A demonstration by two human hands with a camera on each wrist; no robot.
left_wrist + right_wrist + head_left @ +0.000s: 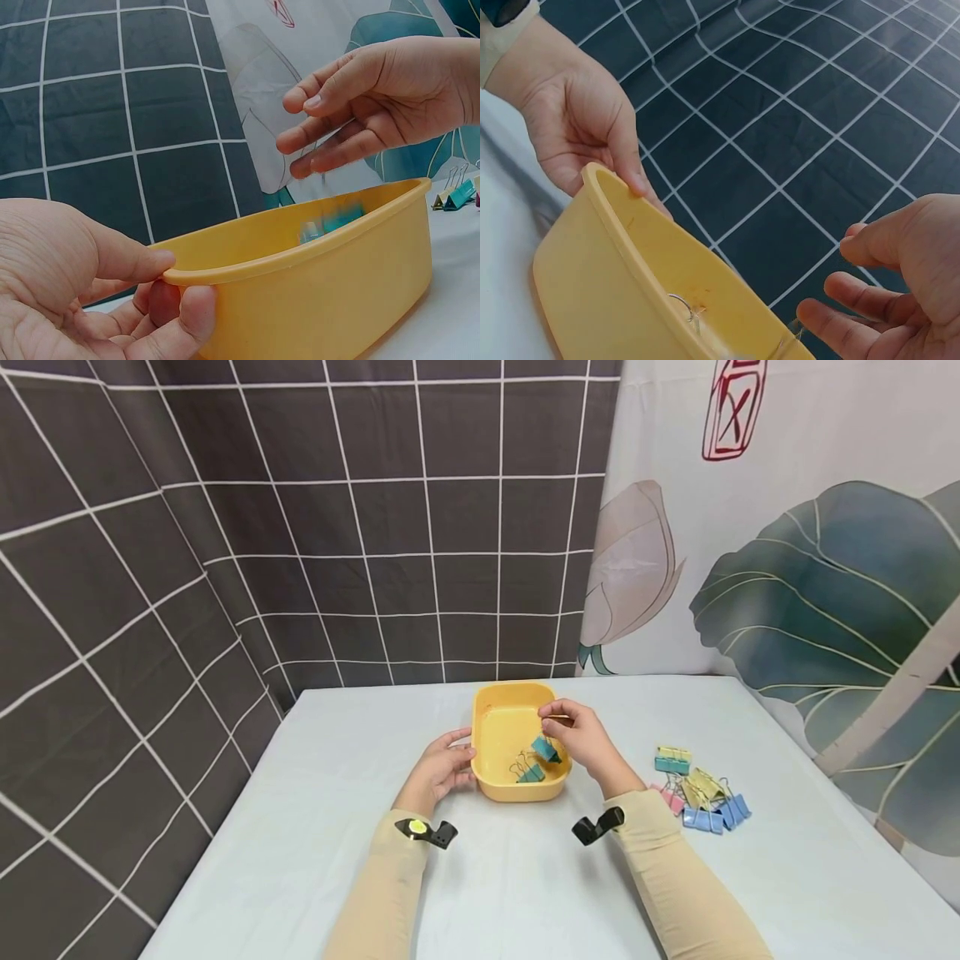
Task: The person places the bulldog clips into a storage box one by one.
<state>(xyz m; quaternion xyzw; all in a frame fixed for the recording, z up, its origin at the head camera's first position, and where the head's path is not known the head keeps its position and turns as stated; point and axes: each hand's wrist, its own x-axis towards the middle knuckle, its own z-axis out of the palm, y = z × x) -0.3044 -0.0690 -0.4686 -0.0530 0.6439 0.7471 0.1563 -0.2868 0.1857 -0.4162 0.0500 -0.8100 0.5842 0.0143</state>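
My left hand (438, 770) pinches the left rim of a yellow plastic tub (521, 792), thumb on top and fingers beneath the lip in the left wrist view. One teal binder clip (532, 774) lies inside near the front wall. Another teal binder clip (546, 749) is at the right side, below my right hand (581, 739); it looks blurred (343, 217) in the left wrist view. Over the tub's right side, the fingers of that hand are spread apart and loosely bent, with no clip gripped between thumb and fingertips.
To the right on the white table (517, 893) is a loose pile of binder clips: yellow (701, 787), blue (703, 820), pink (670, 799) and a teal one (672, 763). A dark gridded curtain (375, 527) and a printed white curtain (652, 410) hang behind the table.
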